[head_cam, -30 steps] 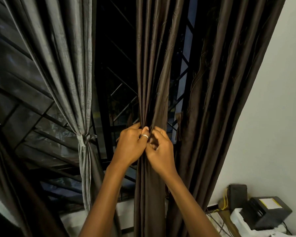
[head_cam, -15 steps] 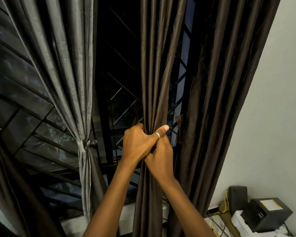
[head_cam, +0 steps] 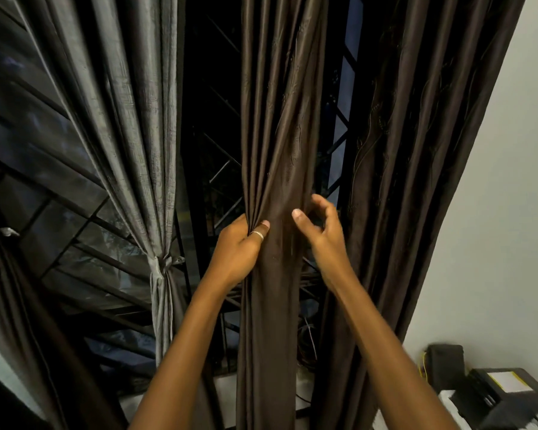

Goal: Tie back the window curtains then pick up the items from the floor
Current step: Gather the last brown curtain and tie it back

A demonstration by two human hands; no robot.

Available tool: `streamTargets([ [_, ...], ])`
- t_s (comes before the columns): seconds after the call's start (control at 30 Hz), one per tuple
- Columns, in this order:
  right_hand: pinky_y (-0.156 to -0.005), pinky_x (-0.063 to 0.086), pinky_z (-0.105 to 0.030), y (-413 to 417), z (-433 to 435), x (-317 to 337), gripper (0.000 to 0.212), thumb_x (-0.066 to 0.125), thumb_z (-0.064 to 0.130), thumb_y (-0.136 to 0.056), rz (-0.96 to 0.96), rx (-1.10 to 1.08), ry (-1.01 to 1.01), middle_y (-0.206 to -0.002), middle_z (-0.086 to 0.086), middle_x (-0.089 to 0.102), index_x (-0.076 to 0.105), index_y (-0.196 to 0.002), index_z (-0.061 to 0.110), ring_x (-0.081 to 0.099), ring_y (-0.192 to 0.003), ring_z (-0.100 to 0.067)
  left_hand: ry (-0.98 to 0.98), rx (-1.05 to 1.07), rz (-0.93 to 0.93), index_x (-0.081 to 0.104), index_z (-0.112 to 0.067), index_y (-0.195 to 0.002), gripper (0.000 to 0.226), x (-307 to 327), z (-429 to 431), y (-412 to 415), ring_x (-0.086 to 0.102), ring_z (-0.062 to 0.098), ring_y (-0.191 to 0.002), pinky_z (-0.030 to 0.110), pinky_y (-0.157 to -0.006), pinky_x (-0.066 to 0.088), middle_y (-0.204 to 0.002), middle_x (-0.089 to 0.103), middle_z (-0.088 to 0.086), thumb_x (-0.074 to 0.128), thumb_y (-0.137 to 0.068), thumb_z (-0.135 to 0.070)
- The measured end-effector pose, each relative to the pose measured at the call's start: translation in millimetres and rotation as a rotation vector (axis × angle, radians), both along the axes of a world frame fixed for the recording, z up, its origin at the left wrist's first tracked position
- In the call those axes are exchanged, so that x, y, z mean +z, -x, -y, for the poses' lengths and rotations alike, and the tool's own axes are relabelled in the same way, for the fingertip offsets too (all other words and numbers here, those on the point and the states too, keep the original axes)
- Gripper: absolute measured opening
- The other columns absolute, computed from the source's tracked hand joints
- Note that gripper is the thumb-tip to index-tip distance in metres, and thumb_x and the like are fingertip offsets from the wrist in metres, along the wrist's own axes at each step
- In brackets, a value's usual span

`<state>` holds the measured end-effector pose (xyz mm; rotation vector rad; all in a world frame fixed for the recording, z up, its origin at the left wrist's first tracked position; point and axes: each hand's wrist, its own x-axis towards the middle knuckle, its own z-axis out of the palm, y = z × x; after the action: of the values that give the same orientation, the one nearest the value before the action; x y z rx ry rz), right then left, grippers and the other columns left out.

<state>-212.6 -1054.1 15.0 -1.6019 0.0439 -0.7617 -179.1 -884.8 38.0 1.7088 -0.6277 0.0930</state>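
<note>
A dark brown curtain panel (head_cam: 274, 135) hangs bunched in front of the barred window. My left hand (head_cam: 236, 246), with a ring on its thumb, grips the folds on the panel's left side. My right hand (head_cam: 320, 231) is at the panel's right edge, its fingers spread and loosely curved, thumb in front and fingers reaching behind the cloth; it grips nothing that I can see. A grey curtain (head_cam: 131, 119) to the left is gathered and knotted at a tie (head_cam: 162, 265). A wider brown curtain (head_cam: 416, 150) hangs at the right against the wall.
A window grille (head_cam: 218, 169) with dark glass lies behind the curtains. At the lower right stand a black box (head_cam: 444, 364) and a black printer-like device (head_cam: 507, 395) with yellow cables beside the white wall (head_cam: 494, 212). A brown curtain edge (head_cam: 28, 336) hangs at far left.
My hands were clasped together on the brown panel. Now my right hand has come off, moved right and spread its fingers, while my left hand keeps its grip.
</note>
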Motion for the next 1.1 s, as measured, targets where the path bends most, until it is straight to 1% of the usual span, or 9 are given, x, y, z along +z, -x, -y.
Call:
streamTargets([
  [0.1,-0.1,0.056,-0.031,-11.6,20.6,29.9,0.073,0.079,0.034,-0.087,-0.088,0.299,-0.105,-0.131,0.005,0.065,0.042,-0.148,0.022,0.067,-0.113,-0.003,0.117,-0.116,-0.162,0.069,-0.024,-0.111,0.019,3.6,-4.2,1.6,0.071,0.008,-0.101,0.021,-0.087,0.056,-0.108,0.075,-0.007,0.053,-0.103,-0.02],
  [0.33,-0.074,0.062,-0.03,-23.8,23.7,45.7,0.102,0.103,0.044,-0.029,-0.24,0.674,-0.221,-0.102,0.0,0.079,0.061,-0.118,0.016,0.076,-0.096,-0.015,0.261,-0.193,-0.302,0.072,-0.01,-0.099,0.022,12.1,-8.2,6.6,0.074,0.013,-0.088,0.019,-0.072,0.057,-0.09,0.078,0.0,0.05,-0.099,-0.007],
  [0.43,-0.078,0.062,-0.031,-28.3,26.7,44.0,0.093,0.103,0.04,-0.035,-0.221,0.679,-0.195,-0.105,-0.001,0.079,0.064,-0.116,0.015,0.075,-0.1,-0.017,0.262,-0.178,-0.297,0.071,-0.009,-0.096,0.022,12.8,-12.5,4.6,0.074,0.011,-0.084,0.018,-0.07,0.056,-0.085,0.078,-0.002,0.049,-0.098,-0.007],
  [0.53,-0.086,0.06,-0.031,-30.2,31.9,43.2,0.059,0.095,0.023,-0.063,-0.225,0.666,-0.14,-0.112,-0.007,0.077,0.068,-0.114,0.009,0.072,-0.108,-0.022,0.259,-0.163,-0.301,0.07,-0.01,-0.093,0.023,13.9,-15.0,3.6,0.074,0.008,-0.081,0.017,-0.067,0.056,-0.082,0.078,-0.003,0.049,-0.098,-0.006],
  [0.67,-0.089,0.059,-0.029,-25.8,34.4,46.0,0.027,0.077,0.01,-0.085,-0.218,0.485,-0.007,-0.113,-0.005,0.077,0.072,-0.112,0.01,0.072,-0.108,-0.02,0.197,-0.055,-0.234,0.072,-0.019,-0.095,0.02,9.1,-13.4,-2.8,0.073,0.01,-0.086,0.022,-0.074,0.055,-0.092,0.077,-0.002,0.053,-0.1,-0.014],
  [0.8,-0.093,0.057,-0.037,-26.4,27.0,37.6,0.027,0.078,0.037,-0.087,-0.163,0.009,0.361,-0.109,0.0,0.071,0.074,-0.11,0.024,0.069,-0.1,-0.014,-0.139,0.352,0.251,0.053,-0.022,-0.071,0.026,-2.2,-0.3,-3.1,0.053,0.007,-0.064,0.022,-0.058,0.039,-0.083,0.056,-0.004,0.061,-0.097,-0.022],
  [0.87,-0.082,0.057,-0.035,-24.0,16.8,30.2,0.026,0.074,0.042,-0.089,-0.101,-0.228,0.522,-0.1,-0.001,0.065,0.073,-0.104,0.021,0.065,-0.09,-0.013,-0.21,0.488,0.393,0.063,-0.012,-0.088,0.009,-5.4,10.6,3.5,0.056,0.015,-0.074,0.027,-0.062,0.041,-0.098,0.055,0.001,0.062,-0.093,-0.02],
  [0.93,-0.071,0.054,-0.034,-18.0,3.5,25.8,0.024,0.069,0.043,-0.092,-0.054,-0.372,0.598,-0.093,-0.002,0.064,0.071,-0.099,0.02,0.063,-0.083,-0.015,-0.292,0.592,0.432,0.066,-0.008,-0.105,0.019,-10.3,22.2,10.6,0.059,0.022,-0.08,0.03,-0.062,0.04,-0.107,0.055,0.004,0.065,-0.09,-0.019],
  [1.1,-0.062,0.05,-0.033,-7.8,-13.4,19.7,0.019,0.059,0.034,-0.097,-0.045,-0.367,0.58,-0.085,0.0,0.062,0.066,-0.09,0.018,0.06,-0.071,-0.014,-0.372,0.654,0.485,0.066,-0.011,-0.118,0.029,-15.7,42.3,22.0,0.06,0.02,-0.076,0.028,-0.052,0.035,-0.106,0.053,0.003,0.068,-0.089,-0.016],
])
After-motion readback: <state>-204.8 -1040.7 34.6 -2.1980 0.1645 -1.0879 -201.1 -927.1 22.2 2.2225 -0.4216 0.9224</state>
